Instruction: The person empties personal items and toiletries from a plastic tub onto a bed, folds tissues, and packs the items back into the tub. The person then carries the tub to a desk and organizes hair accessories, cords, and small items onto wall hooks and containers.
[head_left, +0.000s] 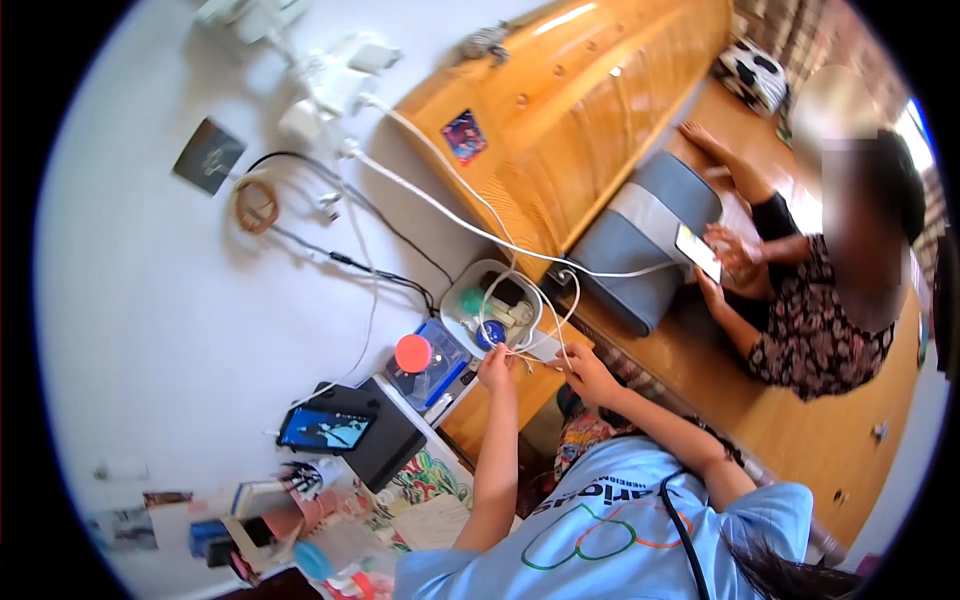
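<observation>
A looped white cable [546, 305] is held between my two hands, over the edge of a small wooden cabinet. My left hand [497, 368] pinches one side of the loop. On the other side, the fingers of my right hand [583, 372] are closed on the same cable. Just beyond them sits a white bin [452, 318] holding a blue round item [490, 334], a green item and other small things. Another white cable [440, 205] runs from the plugs on the wall towards the phone of a seated person.
A person [830, 310] sits on the right with a phone [698, 252], beside a grey box [640, 245]. A wooden headboard [590, 110] rises ahead. On the left are a lit tablet [325, 428], a blue-rimmed container [440, 355] with a red lid, and black cables [345, 262].
</observation>
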